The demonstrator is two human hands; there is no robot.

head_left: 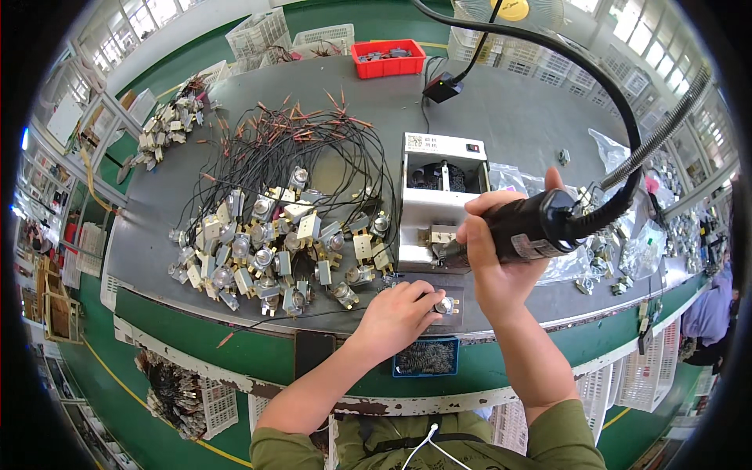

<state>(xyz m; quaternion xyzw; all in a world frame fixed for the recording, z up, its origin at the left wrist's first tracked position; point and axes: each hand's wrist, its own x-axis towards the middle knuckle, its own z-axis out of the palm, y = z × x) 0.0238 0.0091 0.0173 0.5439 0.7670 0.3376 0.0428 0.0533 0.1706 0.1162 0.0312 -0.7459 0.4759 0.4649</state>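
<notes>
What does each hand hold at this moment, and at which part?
The right hand grips a black power screwdriver around its barrel. The left hand pinches a small metal part on the jig plate; the exact hold cannot be told.

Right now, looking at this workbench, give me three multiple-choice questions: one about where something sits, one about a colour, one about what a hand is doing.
1. Where is the pile of wired metal parts?
A. left of the white machine
B. on the floor
C. inside the red bin

2. What colour is the bin at the table's far edge?
A. blue
B. red
C. yellow

3. What is the right hand doing?
A. resting flat
B. gripping a black power tool
C. holding a bag

Answers: 1 A, the pile lies beside the white machine on its left. 2 B, its walls are red. 3 B, the fingers wrap the black power tool, while the left hand holds a small metal part.
</notes>
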